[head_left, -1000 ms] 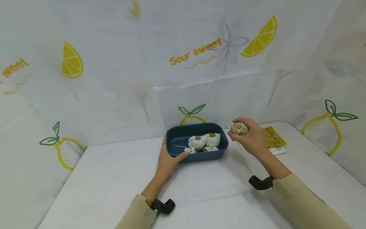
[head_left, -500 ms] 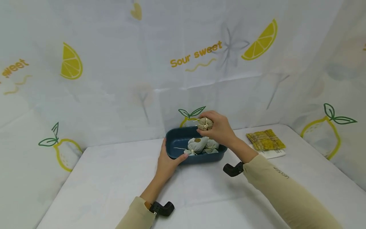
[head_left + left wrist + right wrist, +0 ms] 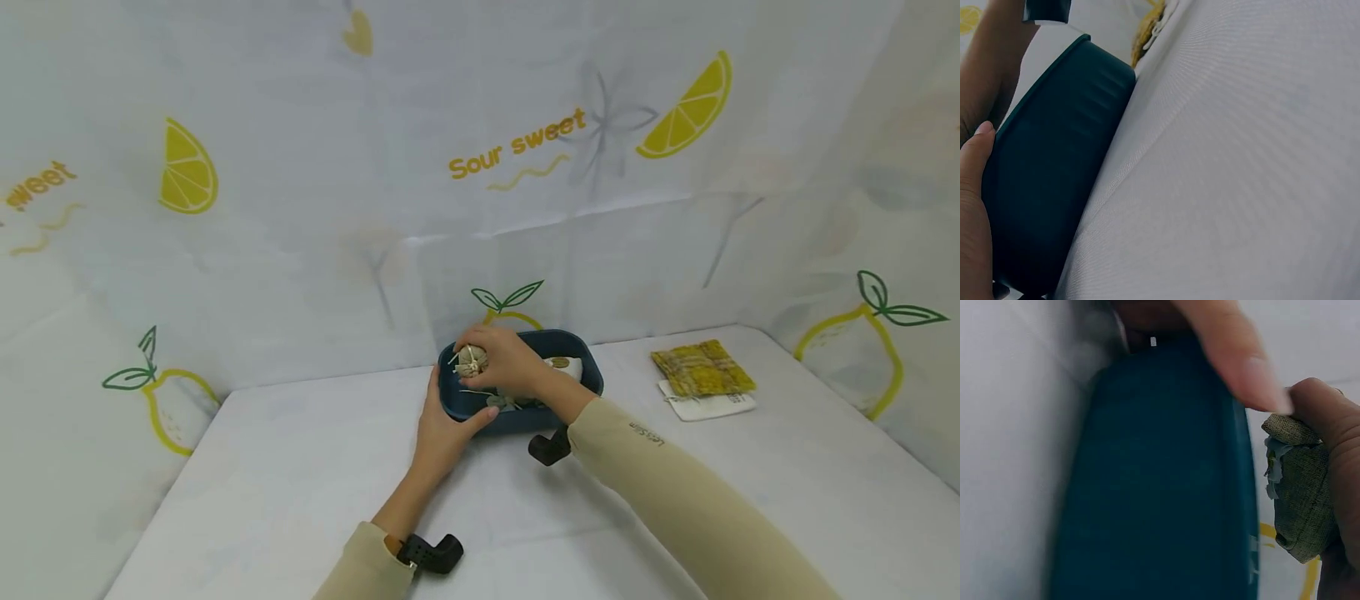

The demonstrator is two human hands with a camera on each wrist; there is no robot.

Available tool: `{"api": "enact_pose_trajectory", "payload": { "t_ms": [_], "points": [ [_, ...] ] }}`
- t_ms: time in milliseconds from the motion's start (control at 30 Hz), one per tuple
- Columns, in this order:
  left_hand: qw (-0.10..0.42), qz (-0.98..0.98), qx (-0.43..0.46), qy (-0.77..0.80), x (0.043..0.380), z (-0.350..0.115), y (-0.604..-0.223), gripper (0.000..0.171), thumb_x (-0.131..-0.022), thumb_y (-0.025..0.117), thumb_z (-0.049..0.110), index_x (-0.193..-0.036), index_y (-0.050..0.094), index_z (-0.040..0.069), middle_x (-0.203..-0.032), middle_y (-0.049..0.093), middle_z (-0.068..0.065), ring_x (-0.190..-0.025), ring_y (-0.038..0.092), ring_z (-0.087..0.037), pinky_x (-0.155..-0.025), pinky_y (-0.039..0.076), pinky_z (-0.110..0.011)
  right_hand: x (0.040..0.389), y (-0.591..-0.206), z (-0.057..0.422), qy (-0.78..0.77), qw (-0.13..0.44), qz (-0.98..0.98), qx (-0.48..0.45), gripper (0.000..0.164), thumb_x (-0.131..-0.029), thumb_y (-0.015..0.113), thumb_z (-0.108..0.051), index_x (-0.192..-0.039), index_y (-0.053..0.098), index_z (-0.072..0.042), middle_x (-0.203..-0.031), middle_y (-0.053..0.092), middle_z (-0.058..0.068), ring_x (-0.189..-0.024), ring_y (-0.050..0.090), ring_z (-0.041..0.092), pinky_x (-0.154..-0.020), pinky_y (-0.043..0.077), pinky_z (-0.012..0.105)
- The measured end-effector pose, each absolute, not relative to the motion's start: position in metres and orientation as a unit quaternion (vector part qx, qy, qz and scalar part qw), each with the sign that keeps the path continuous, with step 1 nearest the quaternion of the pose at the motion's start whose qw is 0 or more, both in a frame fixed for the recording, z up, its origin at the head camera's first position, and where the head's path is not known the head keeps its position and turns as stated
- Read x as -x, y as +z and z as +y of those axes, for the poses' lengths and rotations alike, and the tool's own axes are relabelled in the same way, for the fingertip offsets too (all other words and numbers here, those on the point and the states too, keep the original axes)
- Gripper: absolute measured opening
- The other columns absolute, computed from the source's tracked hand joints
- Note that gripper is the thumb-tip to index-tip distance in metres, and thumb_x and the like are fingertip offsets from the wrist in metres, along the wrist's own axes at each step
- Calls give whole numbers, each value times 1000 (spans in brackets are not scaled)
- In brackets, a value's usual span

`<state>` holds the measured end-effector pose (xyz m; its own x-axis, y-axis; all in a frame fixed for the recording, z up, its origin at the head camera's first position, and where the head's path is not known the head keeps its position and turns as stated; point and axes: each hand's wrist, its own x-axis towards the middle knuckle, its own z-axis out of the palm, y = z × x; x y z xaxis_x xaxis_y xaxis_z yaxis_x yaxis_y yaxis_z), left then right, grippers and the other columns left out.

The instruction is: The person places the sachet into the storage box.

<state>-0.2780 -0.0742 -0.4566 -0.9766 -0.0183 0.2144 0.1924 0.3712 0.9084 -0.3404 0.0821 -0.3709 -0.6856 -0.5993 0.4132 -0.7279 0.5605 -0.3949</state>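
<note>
A dark blue plastic tub (image 3: 487, 425) stands at the far side of the table. My left hand (image 3: 438, 429) grips its left end, the thumb lying at the front rim; the left wrist view shows the tub's side wall (image 3: 1054, 162) beside that thumb. Over the tub's left part, my right hand (image 3: 510, 362) holds a khaki cloth sachet (image 3: 472, 357) tied with cream string. The right wrist view has this sachet (image 3: 1307, 500) between fingers and thumb, next to the tub's rim. Behind the right hand, a whitish sachet (image 3: 570, 365) with a round brown label lies inside the tub, partly hidden.
A yellow patterned cloth pouch (image 3: 701, 367) lies on a flat white piece (image 3: 712, 406) at the right of the table. The white tabletop (image 3: 300, 467) meets a white curtain (image 3: 300, 167) printed with lemons, close behind the tub. Both wrists wear black camera mounts.
My right hand has carried the khaki sachet leftward from beside the tub to over its left part, lowering it lately. The left hand keeps its place on the tub.
</note>
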Motion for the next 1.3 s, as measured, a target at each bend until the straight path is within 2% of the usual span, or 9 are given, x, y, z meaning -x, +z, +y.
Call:
{"api": "enact_pose_trajectory", "payload": {
  "t_ms": [133,367,500,700,867,1033,1300],
  "points": [
    [91,-822,59,-559,277,-71,-458,115,-71,78,56,-155,7,24,-160,18,-3,-146,22,-26,-112,29,-55,341,-386,75,262,80,-895,-352,43,-78,79,-24,-118,65,-14,-121,63,0,-111,60,17,-94,50,34],
    [91,-816,75,-565,278,-64,-457,114,-72,77,56,-155,6,27,-160,15,1,-147,20,-24,-114,27,-54,344,-396,71,154,10,-937,-315,50,-78,79,-25,-124,62,-13,-123,62,4,-113,59,21,-97,48,37],
    [88,-816,80,-566,279,-60,-454,112,-72,77,56,-154,5,32,-160,15,1,-147,19,-24,-114,26,-54,344,-395,72,86,-30,-954,-286,54,-83,74,-32,-132,56,-16,-127,59,3,-116,58,21,-97,48,38],
    [90,-817,78,-564,278,-62,-453,112,-72,77,56,-155,6,28,-160,15,-1,-147,19,-26,-114,25,-56,341,-395,66,34,-55,-963,-260,58,-87,67,-44,-139,49,-24,-135,54,0,-121,55,22,-96,48,46],
    [97,-817,72,-564,278,-66,-457,113,-72,77,55,-155,8,22,-160,18,-5,-146,21,-29,-113,27,-57,340,-397,65,41,-35,-959,-277,63,-87,66,-48,-141,47,-22,-141,50,4,-127,50,25,-97,47,48],
    [102,-819,64,-561,279,-69,-459,114,-72,77,55,-155,8,21,-160,19,-6,-146,22,-29,-112,28,-57,336,-391,76,125,-1,-944,-306,65,-85,67,-52,-138,52,-17,-143,48,7,-133,44,28,-105,41,47],
    [102,-827,51,-551,279,-74,-458,113,-71,78,56,-155,9,23,-159,20,-6,-145,23,-31,-112,27,-58,323,-370,112,226,82,-927,-289,70,-82,67,-57,-138,51,-18,-144,46,6,-132,44,28,-100,44,50]
  ]
}}
